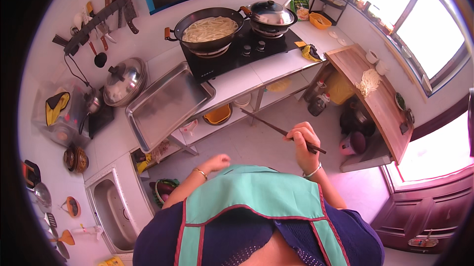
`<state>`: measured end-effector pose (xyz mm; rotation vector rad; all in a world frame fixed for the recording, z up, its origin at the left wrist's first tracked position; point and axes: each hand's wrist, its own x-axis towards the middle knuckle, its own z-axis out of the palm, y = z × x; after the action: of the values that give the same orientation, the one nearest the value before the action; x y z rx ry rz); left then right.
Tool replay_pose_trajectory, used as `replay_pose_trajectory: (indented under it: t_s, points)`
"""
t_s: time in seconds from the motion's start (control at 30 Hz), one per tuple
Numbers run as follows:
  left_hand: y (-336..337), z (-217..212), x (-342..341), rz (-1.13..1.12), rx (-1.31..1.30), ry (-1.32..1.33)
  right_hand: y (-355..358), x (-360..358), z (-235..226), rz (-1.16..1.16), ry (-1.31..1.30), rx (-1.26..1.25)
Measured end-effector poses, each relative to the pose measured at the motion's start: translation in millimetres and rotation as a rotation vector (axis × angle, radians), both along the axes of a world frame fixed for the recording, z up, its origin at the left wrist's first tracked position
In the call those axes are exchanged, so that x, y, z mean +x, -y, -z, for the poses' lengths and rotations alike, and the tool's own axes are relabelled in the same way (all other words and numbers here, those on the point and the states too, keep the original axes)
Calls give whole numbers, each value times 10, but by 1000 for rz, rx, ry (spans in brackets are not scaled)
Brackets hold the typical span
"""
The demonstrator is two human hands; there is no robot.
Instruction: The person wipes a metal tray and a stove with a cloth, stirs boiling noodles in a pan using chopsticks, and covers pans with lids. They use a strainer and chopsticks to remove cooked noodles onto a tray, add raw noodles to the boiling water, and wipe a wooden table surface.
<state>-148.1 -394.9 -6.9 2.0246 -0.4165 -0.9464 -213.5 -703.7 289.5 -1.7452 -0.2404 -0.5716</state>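
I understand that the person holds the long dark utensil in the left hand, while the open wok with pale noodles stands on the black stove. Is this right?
Not entirely: the head view shows the long dark utensil in the right hand, not the left. The open wok with pale noodles does stand on the black stove.

Our two bare forearms, left (pixel 182 191) and right (pixel 330 188), reach forward on either side of our body. We hold the left hand (pixel 215 163) low and near our front, turned inward, its fingers bent; how tightly they close we cannot tell. Our right hand (pixel 306 143) is raised farther forward, fingers (pixel 305 129) curled into a grip, knuckles uppermost. The hands are well apart.
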Motion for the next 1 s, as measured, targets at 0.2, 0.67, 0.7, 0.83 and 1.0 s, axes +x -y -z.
replay_pose_trajectory:
  t_s: [0.2, 0.67, 0.7, 0.83, 1.0]
  points:
    - [693, -3719, 37, 110, -877, 322, 137, 69, -16, 53, 16, 18]
    - [1672, -4795, -721, 729, -1613, 460, 132, 14, 48, -36, 0, 24]
    - [1679, -4797, -732, 712, -1596, 510, 119, 7, 33, -29, -5, 31]
    - [1634, -4757, -804, 601, -1521, 789, 76, -3, 19, -22, -8, 4]
    - [1519, -4701, -796, 465, -1436, 1040, -35, 61, 36, -9, -44, 4]
